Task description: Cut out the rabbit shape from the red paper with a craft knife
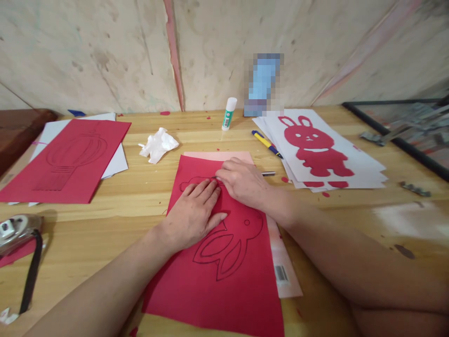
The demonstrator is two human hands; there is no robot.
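Note:
A red sheet of paper [213, 299] with a rabbit outline drawn in dark lines lies in front of me, its long ears toward me. My left hand [196, 210] rests flat on it, fingers stretched out and holding nothing. Beside its fingertips, my right hand [242, 182] is closed in a pinch over the upper part of the drawing. A small dark tip shows at its fingers, but what they grip is mostly hidden. Just past the right wrist, a thin dark-and-silver stick [269, 173] shows; whether it is in the hand I cannot tell. A pale pink sheet [289, 281] lies underneath.
Left: red paper with a lantern drawing [75, 154], crumpled tissue [159, 145], a tape measure [19, 231]. Behind stand a glue stick [229, 114] and a blurred-out blue item [263, 84] by the wall. Right: a yellow-blue pen [266, 143] and white sheets bearing a red rabbit cutout [308, 135].

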